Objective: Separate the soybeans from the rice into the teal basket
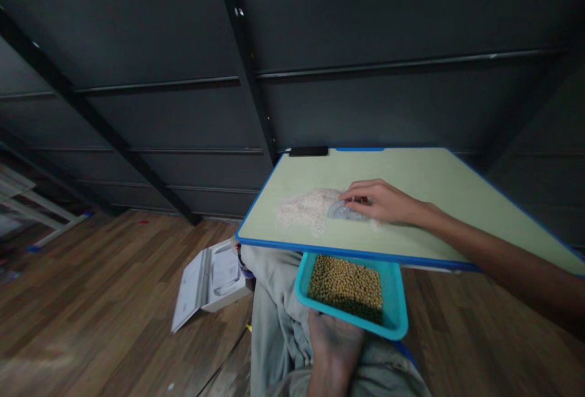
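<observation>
My right hand [377,200] pinches a clear half-round plastic piece that looks like a protractor [343,210], its flat face low over the tabletop [402,168]. Against the left side of this piece lies a spread heap of pale, fine grains [308,208]. Below the table's near edge, my left hand [336,333] supports a turquoise plastic tray [393,299] from underneath, its fingers mostly hidden by the tray. Round yellowish dried beans or peas [345,284] cover most of the tray's bottom. The tray sits over my lap, partly under the table edge.
A dark phone-like slab [308,151] lies at the table's far left corner. Dark metal panels [183,117] rise right behind the table. On the wooden floor [114,287] stands an opened white box [222,278], with a thin cable [223,360] nearby.
</observation>
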`<state>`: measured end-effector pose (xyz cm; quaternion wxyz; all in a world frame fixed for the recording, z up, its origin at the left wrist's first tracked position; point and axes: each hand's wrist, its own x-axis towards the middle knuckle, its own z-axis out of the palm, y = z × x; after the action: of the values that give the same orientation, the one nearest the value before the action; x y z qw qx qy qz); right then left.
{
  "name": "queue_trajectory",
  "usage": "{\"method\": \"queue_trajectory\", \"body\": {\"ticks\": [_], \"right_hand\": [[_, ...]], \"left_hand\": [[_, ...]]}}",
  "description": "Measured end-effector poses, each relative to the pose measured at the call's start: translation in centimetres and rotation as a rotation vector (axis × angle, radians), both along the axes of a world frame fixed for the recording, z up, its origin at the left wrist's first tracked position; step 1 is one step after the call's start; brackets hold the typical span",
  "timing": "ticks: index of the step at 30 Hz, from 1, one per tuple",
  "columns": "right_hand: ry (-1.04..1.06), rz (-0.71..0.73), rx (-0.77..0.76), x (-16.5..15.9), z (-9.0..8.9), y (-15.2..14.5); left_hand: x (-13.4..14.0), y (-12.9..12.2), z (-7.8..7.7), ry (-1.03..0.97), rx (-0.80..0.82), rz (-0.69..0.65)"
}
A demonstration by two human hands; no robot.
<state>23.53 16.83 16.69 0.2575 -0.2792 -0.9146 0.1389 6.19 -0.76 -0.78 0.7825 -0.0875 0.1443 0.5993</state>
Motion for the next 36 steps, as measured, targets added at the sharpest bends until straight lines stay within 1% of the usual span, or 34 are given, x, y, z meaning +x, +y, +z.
{"method": "queue_trajectory", "body": {"ticks": [3, 5, 7, 10, 12, 16, 20, 27, 33, 36], "right_hand": [[0.049, -0.052, 0.006, 0.1, -0.1, 0.4], [0.125, -0.100, -0.003, 0.3, -0.1, 0.7], [0.191, -0.156, 0.024, 0.6, -0.1, 1.0], [0.208, -0.215, 0.066, 1.0, -0.3, 1.6], [0.194, -0.227, 0.056, 1.2, -0.6, 1.9], [0.192, -0.215, 0.004, 1.1, -1.1, 2.0], [0.207, -0.203, -0.032, 0.7, -1.2, 1.7], [0.222, -0.157, -0.085, 0.2, -0.8, 0.9], [0.194, -0.111, -0.134, -0.3, -0.8, 0.1], [0.204, -0.108, -0.129, -0.3, -0.8, 0.0]], "left_hand": [[0.0, 0.0, -0.1, -0.012, 0.008, 0.004], [-0.1, 0.0, -0.2, -0.015, 0.004, 0.005], [-0.1, 0.0, 0.0, -0.014, -0.010, 0.010], [-0.1, 0.0, 0.6, -0.033, -0.058, 0.004], [-0.2, 0.0, 1.3, -0.066, -0.102, -0.021], [-0.4, -0.1, 2.4, -0.075, -0.148, -0.042], [-0.4, 0.1, 2.8, -0.057, -0.139, -0.058], [-0.4, 0.1, 2.4, -0.063, -0.056, -0.068], [-0.3, 0.0, 2.2, -0.084, -0.086, -0.044], [-0.3, 0.0, 2.2, -0.117, -0.104, -0.040]]}}
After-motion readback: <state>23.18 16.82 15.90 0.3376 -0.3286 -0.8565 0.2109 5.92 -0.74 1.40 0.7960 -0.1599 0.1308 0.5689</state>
